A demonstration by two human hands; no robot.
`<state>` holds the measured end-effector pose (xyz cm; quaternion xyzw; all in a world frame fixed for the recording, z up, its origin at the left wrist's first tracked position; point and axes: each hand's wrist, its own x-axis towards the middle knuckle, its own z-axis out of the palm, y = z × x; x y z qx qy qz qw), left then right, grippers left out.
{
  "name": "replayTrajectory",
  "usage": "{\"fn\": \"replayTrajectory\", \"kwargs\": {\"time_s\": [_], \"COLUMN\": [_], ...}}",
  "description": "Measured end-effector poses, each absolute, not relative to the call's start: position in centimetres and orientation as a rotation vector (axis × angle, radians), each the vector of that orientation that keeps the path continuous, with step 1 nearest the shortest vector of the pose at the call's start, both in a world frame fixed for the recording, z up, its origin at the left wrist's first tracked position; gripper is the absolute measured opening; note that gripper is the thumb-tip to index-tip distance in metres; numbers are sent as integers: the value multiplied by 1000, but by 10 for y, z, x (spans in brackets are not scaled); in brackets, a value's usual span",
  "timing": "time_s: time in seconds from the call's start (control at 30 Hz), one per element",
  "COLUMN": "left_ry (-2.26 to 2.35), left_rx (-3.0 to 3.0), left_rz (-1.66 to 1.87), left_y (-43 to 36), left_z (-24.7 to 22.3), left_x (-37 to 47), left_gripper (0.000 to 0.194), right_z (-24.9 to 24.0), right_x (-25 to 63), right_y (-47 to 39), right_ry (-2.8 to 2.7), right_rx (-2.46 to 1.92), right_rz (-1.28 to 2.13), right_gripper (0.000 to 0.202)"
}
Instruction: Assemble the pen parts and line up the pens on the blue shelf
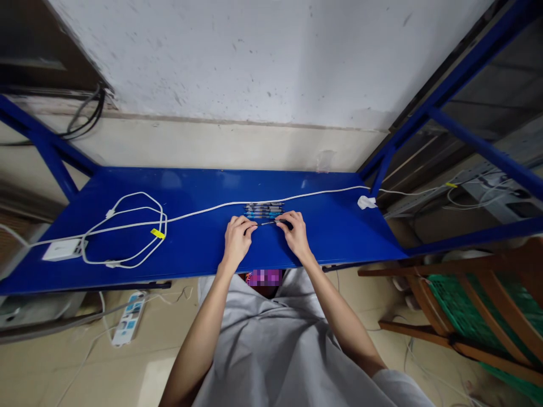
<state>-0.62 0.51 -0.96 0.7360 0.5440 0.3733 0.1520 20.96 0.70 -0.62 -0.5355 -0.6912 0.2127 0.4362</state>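
One slim pen (267,223), ends pinched in the fingers (248,225) of left hand (237,239) and right hand (297,236); a forward nudge could scatter the pen row (263,211) just beyond them.

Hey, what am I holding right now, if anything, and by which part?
A slim, dark, pen-like stick with a paler middle, pinched at its two ends: the left hand has one end, the right hand the other.
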Motion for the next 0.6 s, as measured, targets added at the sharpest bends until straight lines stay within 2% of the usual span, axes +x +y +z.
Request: {"fn": "replayTrajectory", "kwargs": {"time_s": [0.6], "left_ry": [1580], "left_rx": [2136], "left_rz": [1034], "left_y": [3], "left_z": [-6], "left_x": [-6], "left_gripper": [20], "right_z": [-9], "right_x": [211], "right_y": [7], "right_ry": [-1706], "right_rx": [-1325], "right_rz": [502], "right_gripper": [12]}}
